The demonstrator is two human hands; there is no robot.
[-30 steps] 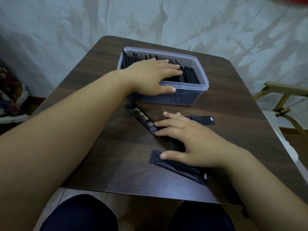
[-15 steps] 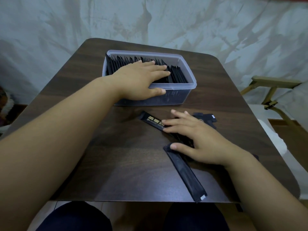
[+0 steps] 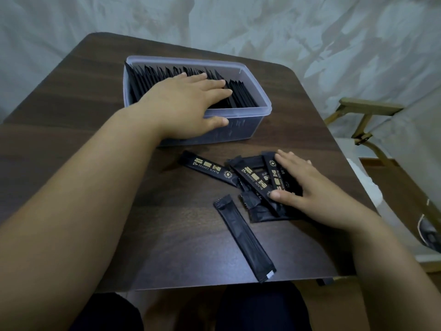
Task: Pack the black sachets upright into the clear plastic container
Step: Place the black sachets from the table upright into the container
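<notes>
Left hand (image 3: 186,103): flat, fingers straight, atop packed sachets (image 3: 241,96) in container (image 3: 250,113).
Right hand (image 3: 307,192): flat, fingers straight, on loose sachets (image 3: 250,179).

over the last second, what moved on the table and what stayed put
The plain sachet swung from lying across the table to pointing at the near edge, and the right hand let it go; that hand now lies flat on the loose pile. The left hand stayed flat on the packed sachets in the container.
</notes>
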